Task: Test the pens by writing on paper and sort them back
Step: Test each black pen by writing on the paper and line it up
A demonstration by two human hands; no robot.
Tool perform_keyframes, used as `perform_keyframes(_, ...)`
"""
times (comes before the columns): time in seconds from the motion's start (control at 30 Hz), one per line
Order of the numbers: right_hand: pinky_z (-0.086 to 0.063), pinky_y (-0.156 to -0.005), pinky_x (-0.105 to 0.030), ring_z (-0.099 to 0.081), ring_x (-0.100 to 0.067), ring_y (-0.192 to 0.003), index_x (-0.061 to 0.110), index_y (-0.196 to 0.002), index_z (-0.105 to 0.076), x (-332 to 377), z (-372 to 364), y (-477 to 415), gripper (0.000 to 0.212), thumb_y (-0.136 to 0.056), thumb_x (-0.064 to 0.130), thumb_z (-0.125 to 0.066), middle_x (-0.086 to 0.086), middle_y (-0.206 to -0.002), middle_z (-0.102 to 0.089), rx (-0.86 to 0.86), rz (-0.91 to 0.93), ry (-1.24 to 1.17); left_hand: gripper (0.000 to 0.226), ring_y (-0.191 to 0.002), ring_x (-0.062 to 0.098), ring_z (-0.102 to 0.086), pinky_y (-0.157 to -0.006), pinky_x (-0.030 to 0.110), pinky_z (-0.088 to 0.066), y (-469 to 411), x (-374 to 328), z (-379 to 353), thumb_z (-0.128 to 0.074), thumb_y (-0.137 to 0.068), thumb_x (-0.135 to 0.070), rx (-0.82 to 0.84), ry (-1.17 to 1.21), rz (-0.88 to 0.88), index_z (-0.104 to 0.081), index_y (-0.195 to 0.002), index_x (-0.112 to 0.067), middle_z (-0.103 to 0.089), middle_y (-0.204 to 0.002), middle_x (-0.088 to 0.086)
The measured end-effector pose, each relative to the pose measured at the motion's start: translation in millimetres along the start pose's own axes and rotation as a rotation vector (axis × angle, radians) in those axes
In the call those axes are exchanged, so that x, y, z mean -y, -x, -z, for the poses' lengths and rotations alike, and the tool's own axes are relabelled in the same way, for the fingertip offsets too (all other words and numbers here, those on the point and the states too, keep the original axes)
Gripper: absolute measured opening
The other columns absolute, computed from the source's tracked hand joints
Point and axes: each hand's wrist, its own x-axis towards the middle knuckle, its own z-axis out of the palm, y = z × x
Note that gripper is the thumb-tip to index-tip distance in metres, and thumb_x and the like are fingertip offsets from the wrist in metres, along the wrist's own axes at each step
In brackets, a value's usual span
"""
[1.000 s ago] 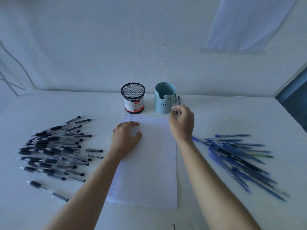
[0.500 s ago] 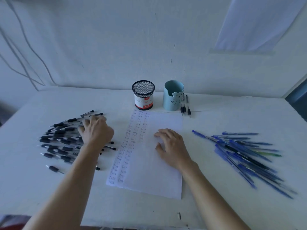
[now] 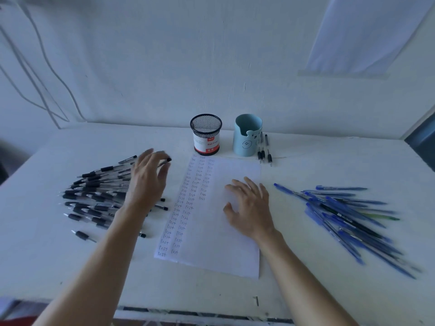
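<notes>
A white sheet of paper [image 3: 226, 236] with columns of handwritten "test" lies in the middle of the table. My left hand [image 3: 148, 182] is raised over the right edge of the black pen pile [image 3: 94, 196] and pinches one black pen [image 3: 166, 161] in its fingertips; the hand is motion-blurred. My right hand [image 3: 249, 205] rests flat on the paper with fingers spread. A pile of blue pens [image 3: 348, 215] lies to the right. Three black pens [image 3: 264, 154] lie beside the light blue cup [image 3: 247, 137].
A black mesh pen holder [image 3: 206, 135] with a red and white label stands at the back, left of the light blue cup. The white wall rises right behind them. The table's front edge [image 3: 188, 311] is near my arms.
My left hand went from the paper to the black pen pile and lifted one pen. My right hand left the spot by the blue cup and settled flat on the paper.
</notes>
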Motion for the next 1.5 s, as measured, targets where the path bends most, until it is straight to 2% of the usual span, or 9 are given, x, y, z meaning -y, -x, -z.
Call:
perform_keyframes(0.13, 0.000, -0.119, -0.053, -0.020, -0.016, -0.149, 0.034, -0.138, -0.051, 2.4, 6.3, 0.0, 0.067, -0.078, 0.054, -0.029, 0.013, -0.155, -0.038, 0.103, -0.065, 0.069, 0.020, -0.086, 0.005, -0.067, -0.073, 0.010, -0.044, -2.8, -39.4, 5.4, -0.046, -0.105, -0.027, -0.079, 0.317, -0.063, -0.051, -0.117, -0.012, -0.072, -0.103, 0.002)
perform_keyframes(0.37, 0.006, -0.119, -0.052, 0.000, -0.012, -0.152, 0.040, -0.149, -0.026, -12.1, 10.8, 1.9, 0.081, -0.074, 0.064, -0.004, 0.018, -0.162, -0.012, 0.274, 0.018, 0.112, 0.048, -0.050, 0.013, -0.016, -0.046, 0.030, -0.012, -3.8, -80.5, 0.8, -0.037, -0.102, -0.046, 0.030, 1.199, 0.440, -0.071, -0.087, -0.015, -0.030, -0.059, 0.002)
perform_keyframes(0.5, 0.005, -0.119, -0.054, -0.001, -0.015, -0.152, 0.038, -0.150, -0.026, -11.2, 9.9, 4.8, 0.080, -0.078, 0.063, -0.003, 0.016, -0.163, -0.013, 0.246, 0.039, 0.119, 0.042, -0.039, 0.010, -0.019, -0.043, 0.021, -0.013, -3.1, -84.1, -5.8, -0.045, -0.086, -0.029, 0.078, 1.314, 0.592, -0.063, -0.081, 0.009, -0.040, -0.045, -0.004)
perform_keyframes(0.67, 0.009, -0.118, -0.056, 0.003, -0.016, -0.153, 0.036, -0.152, -0.021, -8.3, 9.6, 5.4, 0.083, -0.080, 0.072, -0.005, 0.014, -0.164, -0.007, 0.272, 0.039, 0.170, 0.041, -0.040, 0.009, -0.023, -0.044, 0.024, -0.016, -5.5, -84.2, -11.1, -0.041, -0.102, -0.039, 0.053, 1.526, 0.728, -0.071, -0.096, -0.013, -0.051, -0.060, -0.002)
perform_keyframes(0.87, 0.007, -0.119, -0.059, 0.004, -0.020, -0.153, 0.034, -0.153, -0.017, -7.6, 10.4, 5.7, 0.084, -0.080, 0.074, -0.006, 0.008, -0.166, -0.004, 0.280, 0.049, 0.199, 0.032, -0.048, 0.007, -0.042, -0.042, 0.017, -0.028, -4.6, -67.7, -33.6, -0.047, -0.100, 0.001, 0.011, 1.420, 0.784, -0.065, -0.121, -0.015, -0.063, -0.098, 0.004)
perform_keyframes(0.97, 0.005, -0.119, -0.060, 0.004, -0.020, -0.153, 0.034, -0.154, -0.017, -5.3, 11.4, 5.2, 0.088, -0.077, 0.075, -0.004, 0.008, -0.166, -0.005, 0.282, 0.037, 0.203, 0.033, -0.071, 0.016, -0.062, -0.064, 0.023, -0.049, -1.8, -60.1, -39.3, -0.044, -0.100, -0.015, -0.001, 1.472, 0.791, -0.063, -0.126, -0.010, -0.066, -0.103, 0.007)
perform_keyframes(1.1, 0.004, -0.119, -0.060, 0.003, -0.020, -0.153, 0.034, -0.153, -0.020, -3.8, 11.4, 4.7, 0.090, -0.075, 0.075, -0.005, 0.009, -0.166, -0.006, 0.275, 0.024, 0.199, 0.055, -0.072, 0.024, -0.065, -0.068, 0.031, -0.050, 1.7, -55.8, -46.7, -0.025, -0.108, -0.038, 0.088, 1.336, 0.750, -0.066, -0.109, -0.001, -0.065, -0.088, 0.012)
perform_keyframes(1.23, 0.003, -0.119, -0.060, 0.001, -0.019, -0.153, 0.036, -0.152, -0.021, -3.6, 10.7, 3.9, 0.088, -0.075, 0.076, -0.005, 0.010, -0.166, -0.007, 0.266, 0.018, 0.209, 0.023, -0.084, 0.031, -0.074, -0.080, 0.036, -0.060, 6.7, -58.3, -47.3, -0.061, -0.099, -0.017, 0.135, 1.073, 0.670, -0.068, -0.086, 0.002, -0.074, -0.083, 0.015)
perform_keyframes(1.5, 0.004, -0.119, -0.059, 0.001, -0.020, -0.153, 0.035, -0.152, -0.020, -4.0, 10.9, 4.0, 0.089, -0.074, 0.076, -0.005, 0.009, -0.166, -0.006, 0.272, 0.017, 0.201, 0.024, -0.043, 0.021, -0.049, -0.044, 0.026, -0.038, 12.9, -54.9, -45.8, -0.064, -0.071, -0.001, 0.138, 0.607, 0.577, -0.047, -0.058, -0.012, -0.059, -0.053, 0.014)
